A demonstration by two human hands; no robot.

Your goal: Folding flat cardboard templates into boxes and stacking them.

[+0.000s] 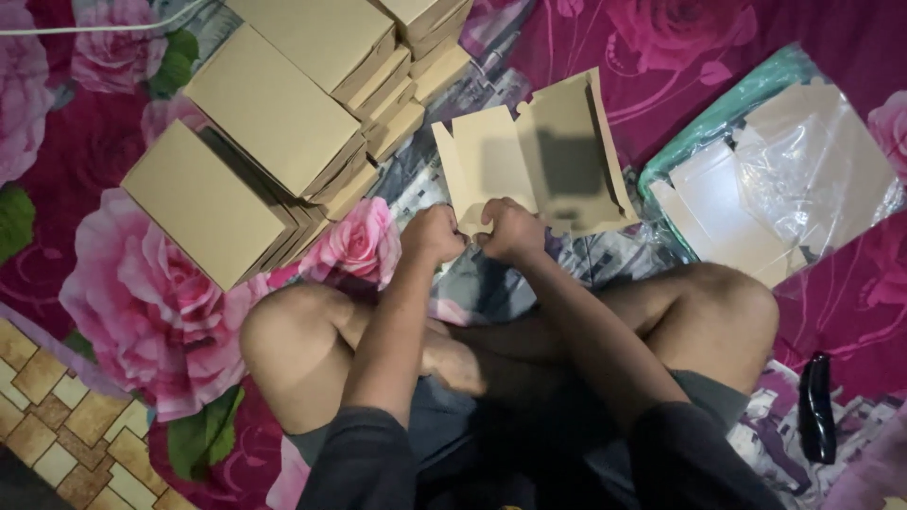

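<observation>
Right now, from the camera on my head, I look down at my own crossed legs and both of my hands, which meet at the near edge of a flat cardboard box blank (543, 161). My left hand (433, 233) is curled into a loose fist, fingers folded in tight on the blank's lower left flap; my right hand (511, 229) is curled the same way just beside it, knuckles up, pinching the same edge. The two hands nearly touch each other. I cannot see the fingertips themselves, since they are tucked under the cardboard and behind my knuckles, but both hands are closed on the blank.

The blank lies unfolded on the flowered pink and magenta cloth (132, 312) in front of my knees, its far end tilted away from me, with notched flaps along its edges and a darker shadowed patch near its middle.

To my left, a leaning stack of folded brown boxes (269, 109) rests on the cloth, each box overlapping the next like fallen tiles, well apart from my hands. To my right sits an open plastic bag (822, 165) with a green edge, holding more pale flat cardboard sheets (723, 212). A dark glossy object (816, 406) lies near my right knee; I cannot tell what it is. A patch of patterned tile floor (52, 416) shows at the lower left corner.
</observation>
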